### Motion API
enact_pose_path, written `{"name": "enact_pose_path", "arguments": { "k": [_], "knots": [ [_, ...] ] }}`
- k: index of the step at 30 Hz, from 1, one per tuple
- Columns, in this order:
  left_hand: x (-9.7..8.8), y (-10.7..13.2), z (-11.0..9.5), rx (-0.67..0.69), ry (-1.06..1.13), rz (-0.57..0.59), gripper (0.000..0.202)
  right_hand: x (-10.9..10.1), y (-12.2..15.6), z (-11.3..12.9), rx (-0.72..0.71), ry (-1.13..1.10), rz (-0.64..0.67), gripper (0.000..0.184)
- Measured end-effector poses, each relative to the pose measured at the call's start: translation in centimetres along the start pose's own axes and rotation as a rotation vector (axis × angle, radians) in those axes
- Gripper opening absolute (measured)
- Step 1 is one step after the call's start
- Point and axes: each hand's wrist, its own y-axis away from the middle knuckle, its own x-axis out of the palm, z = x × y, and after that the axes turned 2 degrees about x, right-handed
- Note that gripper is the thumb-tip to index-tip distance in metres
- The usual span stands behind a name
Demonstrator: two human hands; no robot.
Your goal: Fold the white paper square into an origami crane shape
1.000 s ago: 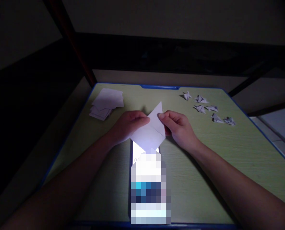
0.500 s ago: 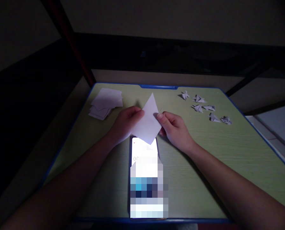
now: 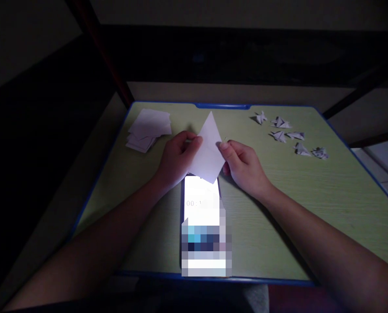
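Green tabletop (image 3: 331, 195) beneath us: our left hand (image 3: 177, 154) and right hand (image 3: 244, 165) pinch one paper sheet (image 3: 209, 145) between them, partly blocking one phone (image 3: 201, 213). Six folded papers (image 3: 278, 136) lie right, one paper stack (image 3: 151, 123) left.

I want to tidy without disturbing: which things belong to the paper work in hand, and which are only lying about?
Likely belonging:
white paper, in left hand and right hand
paper stack
six folded papers

Probably lying about:
lit phone
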Motion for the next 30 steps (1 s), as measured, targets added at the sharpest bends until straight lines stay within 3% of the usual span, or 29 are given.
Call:
{"name": "enact_pose_path", "arguments": {
  "k": [5, 10, 18, 22, 30],
  "knots": [
    [-0.1, -0.1, 0.2, 0.011, -0.04, 0.005, 0.012, 0.3, 0.0, -0.2, -0.034, -0.159, 0.0, 0.034],
    [-0.2, -0.1, 0.2, 0.021, -0.072, 0.03, 0.013, 0.5, -0.2, -0.5, -0.019, -0.225, -0.018, 0.055],
    [-0.2, 0.2, -0.2, -0.037, -0.07, 0.12, 0.017, -0.1, -0.2, -0.4, -0.02, -0.188, -0.076, 0.035],
    [-0.3, 0.2, 0.1, -0.022, -0.069, 0.164, 0.013, -0.4, -0.5, -0.4, 0.018, -0.216, -0.139, 0.01],
    [-0.5, 0.6, -0.9, 0.066, -0.092, 0.192, 0.013, -1.1, -0.8, -0.2, 0.084, -0.329, -0.143, 0.016]
  ]
}}
